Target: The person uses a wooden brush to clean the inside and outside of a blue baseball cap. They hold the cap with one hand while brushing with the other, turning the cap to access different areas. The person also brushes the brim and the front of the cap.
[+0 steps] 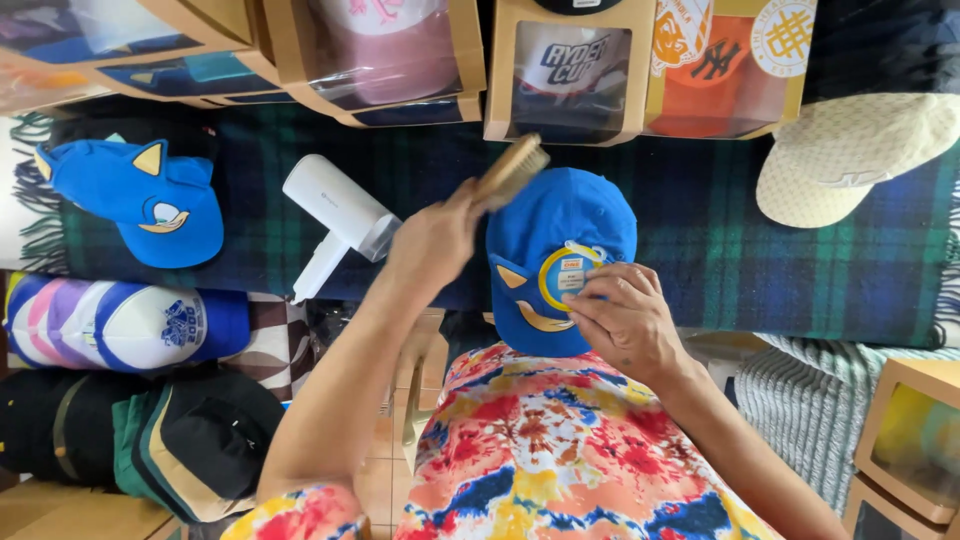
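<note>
A big dark green and blue checked blanket (760, 250) covers the surface under everything. Far above the fingers, brown boxes with see-through windows (570, 70) stand in a row, each with a cap inside. Well off to the right of the fingers sits a cream cap (850, 155). Far to the left lies another blue cap with yellow ears (135, 200), and below it a striped purple, white and blue cap (120, 322). Lower still is a stack of dark caps (190, 440).

A white hand steamer (335, 215) lies on the blanket just to the left of the left hand.

The blue cap with a round yellow sticker (560, 255) is in the middle, between the two hands. The right hand (625, 320) holds it at the brim; the fingers (600, 290) are curled over the sticker and the brim edge, gripping the cap.

The left hand (435, 240) is raised just to the left of the cap. Its fingers are closed tight around the handle of a small wooden brush (512, 170). The brush head sticks up past the fingers and sits by the top left of the blue cap. It looks a bit blurry, so I cannot tell if the bristles touch the cap.
</note>
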